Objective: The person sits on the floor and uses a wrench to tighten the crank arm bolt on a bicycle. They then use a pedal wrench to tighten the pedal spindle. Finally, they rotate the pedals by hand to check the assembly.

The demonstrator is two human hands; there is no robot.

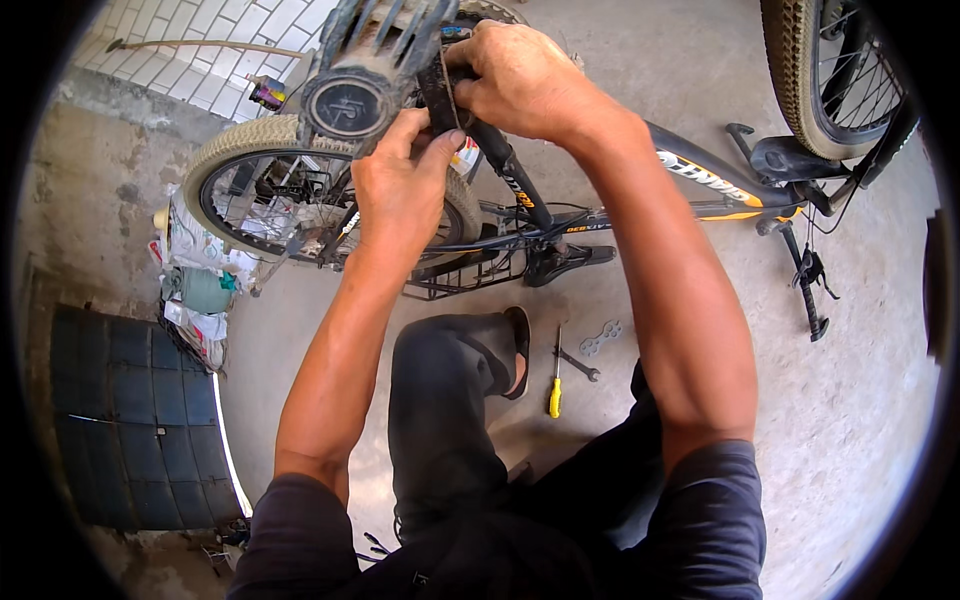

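Note:
An upside-down black bicycle [690,165] with orange markings stands in front of me. Close to my view, a dirty black pedal [350,103] juts from the dark crank arm [436,95]. My left hand [398,190] is closed at the lower end of that crank arm, thumb and forefinger pinching it. On the crank arm's other side, my right hand [525,85] has its fingers curled inward right beside it. Whatever the right fingertips grip is hidden by the crank arm and the hand itself. Behind my left hand is the rear wheel [240,135], with a tan-edged tyre.
On the concrete floor lie a yellow-handled screwdriver [555,395], a dark open-end wrench [580,365] and a flat grey multi-hole wrench [600,338]. The saddle [570,262] rests on the floor. The front wheel [800,90] rises at upper right. Bags [200,300] sit by the left wall.

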